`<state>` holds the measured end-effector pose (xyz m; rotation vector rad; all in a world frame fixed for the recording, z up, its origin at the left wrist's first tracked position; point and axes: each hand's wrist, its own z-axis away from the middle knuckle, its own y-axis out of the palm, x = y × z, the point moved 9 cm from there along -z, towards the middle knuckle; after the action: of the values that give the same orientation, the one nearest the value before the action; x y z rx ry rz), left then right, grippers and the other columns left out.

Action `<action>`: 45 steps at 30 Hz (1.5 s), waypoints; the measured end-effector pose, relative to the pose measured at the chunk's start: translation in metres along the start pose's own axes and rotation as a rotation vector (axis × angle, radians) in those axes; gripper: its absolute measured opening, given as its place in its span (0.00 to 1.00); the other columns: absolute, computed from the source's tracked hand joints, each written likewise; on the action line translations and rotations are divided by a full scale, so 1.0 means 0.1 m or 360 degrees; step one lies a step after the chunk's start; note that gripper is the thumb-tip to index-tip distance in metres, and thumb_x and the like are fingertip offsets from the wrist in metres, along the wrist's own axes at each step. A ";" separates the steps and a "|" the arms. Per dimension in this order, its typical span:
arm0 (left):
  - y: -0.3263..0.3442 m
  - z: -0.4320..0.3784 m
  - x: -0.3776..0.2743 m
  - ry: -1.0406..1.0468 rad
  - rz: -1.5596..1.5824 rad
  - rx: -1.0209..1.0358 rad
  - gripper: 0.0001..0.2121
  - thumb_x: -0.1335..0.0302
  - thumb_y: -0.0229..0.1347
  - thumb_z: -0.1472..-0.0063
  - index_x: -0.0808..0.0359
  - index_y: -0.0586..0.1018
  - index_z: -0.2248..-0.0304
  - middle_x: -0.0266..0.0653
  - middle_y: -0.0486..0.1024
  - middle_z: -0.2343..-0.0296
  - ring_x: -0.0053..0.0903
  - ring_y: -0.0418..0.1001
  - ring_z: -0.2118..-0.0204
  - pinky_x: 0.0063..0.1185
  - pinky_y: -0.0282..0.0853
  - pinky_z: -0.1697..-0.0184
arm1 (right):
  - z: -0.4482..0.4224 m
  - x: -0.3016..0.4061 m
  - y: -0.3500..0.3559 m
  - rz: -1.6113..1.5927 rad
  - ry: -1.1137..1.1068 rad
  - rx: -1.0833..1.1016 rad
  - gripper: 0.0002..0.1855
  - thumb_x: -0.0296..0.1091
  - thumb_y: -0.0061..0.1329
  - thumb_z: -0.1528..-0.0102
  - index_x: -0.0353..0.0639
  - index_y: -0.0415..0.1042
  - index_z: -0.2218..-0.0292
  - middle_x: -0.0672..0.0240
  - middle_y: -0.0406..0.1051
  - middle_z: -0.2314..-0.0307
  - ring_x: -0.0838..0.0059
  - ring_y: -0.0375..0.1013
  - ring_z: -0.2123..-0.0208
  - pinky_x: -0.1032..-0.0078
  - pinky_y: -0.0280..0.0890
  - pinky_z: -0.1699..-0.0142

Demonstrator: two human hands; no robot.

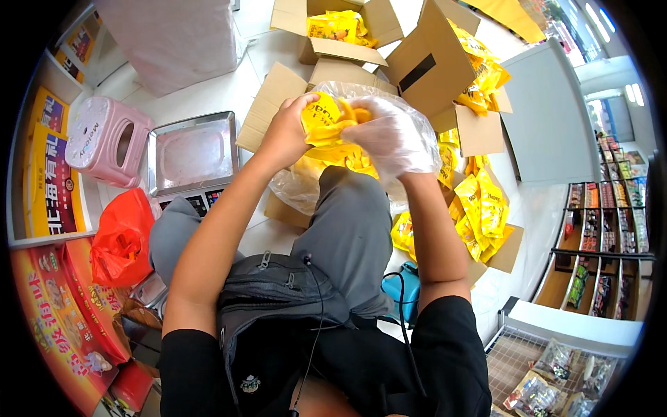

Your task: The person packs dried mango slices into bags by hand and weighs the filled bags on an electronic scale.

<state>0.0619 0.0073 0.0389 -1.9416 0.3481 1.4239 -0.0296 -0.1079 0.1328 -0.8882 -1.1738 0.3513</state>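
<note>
My bare left hand (pixel 289 127) grips a small yellow printed pouch (pixel 319 115), fingers around its left side. In a clear plastic glove, my right hand (pixel 388 136) is at the pouch's right side with yellow-orange food strips (pixel 360 115) in its fingers. Glare and blur on the glove hide part of that grip. Below both hands, more yellow strips (pixel 359 162) lie in a large clear plastic liner bag (pixel 421 122). The liner sits in an open cardboard box (pixel 273 107), partly hidden by my knee.
Filled yellow pouches (pixel 484 200) lie in an open box at right; more fill boxes (pixel 341 49) ahead. At left are a metal tray (pixel 195 151) above a scale (pixel 197 203), a pink stool (pixel 109 140) and a red plastic bag (pixel 124 240). Shop shelves (pixel 599 229) stand far right.
</note>
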 end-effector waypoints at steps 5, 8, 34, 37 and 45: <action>0.10 -0.08 0.14 -0.0128 0.0323 0.0150 0.28 0.82 0.55 0.53 0.67 0.68 0.48 0.50 0.67 0.53 0.37 0.66 0.49 0.25 0.62 0.46 | -0.15 -0.04 0.09 0.0628 -0.0412 -0.0311 0.21 0.36 0.57 0.59 0.44 0.76 0.60 0.55 0.75 0.69 0.60 0.75 0.67 0.71 0.68 0.58; -0.14 0.01 0.03 -0.0305 0.0271 0.0111 0.28 0.83 0.53 0.52 0.67 0.67 0.47 0.47 0.70 0.55 0.30 0.69 0.53 0.21 0.64 0.50 | -0.32 -0.11 0.00 0.0135 -0.0340 -0.0264 0.17 0.36 0.56 0.56 0.44 0.77 0.62 0.55 0.75 0.69 0.65 0.75 0.69 0.72 0.69 0.59; -1.35 0.63 0.05 -0.0639 0.0188 -0.0524 0.30 0.86 0.44 0.50 0.69 0.62 0.44 0.37 0.72 0.60 0.06 0.59 0.81 0.07 0.54 0.82 | -0.64 -2.23 2.20 0.0881 -0.0428 0.0559 0.31 0.50 0.52 0.56 0.42 0.67 0.53 0.56 0.66 0.54 0.63 0.62 0.47 0.51 0.46 0.40; -1.35 0.61 0.05 -0.0638 0.0202 -0.0507 0.30 0.86 0.44 0.50 0.70 0.62 0.44 0.38 0.71 0.58 0.06 0.60 0.80 0.07 0.54 0.82 | -0.65 -2.21 2.30 0.1098 -0.0293 0.0808 0.34 0.52 0.50 0.54 0.41 0.64 0.50 0.54 0.66 0.54 0.61 0.62 0.47 0.48 0.46 0.40; -1.24 0.63 0.04 -0.0665 0.0252 -0.0443 0.31 0.85 0.44 0.51 0.68 0.63 0.44 0.39 0.71 0.56 0.06 0.61 0.80 0.06 0.54 0.82 | -0.77 -2.97 2.86 0.0770 -0.0026 0.1195 0.38 0.55 0.43 0.48 0.38 0.58 0.44 0.50 0.58 0.45 0.58 0.53 0.40 0.54 0.48 0.38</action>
<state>0.0902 0.1398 0.0715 -1.7913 0.1137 2.0230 -0.0172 -0.1570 -0.2834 -0.4847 -0.7265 1.1106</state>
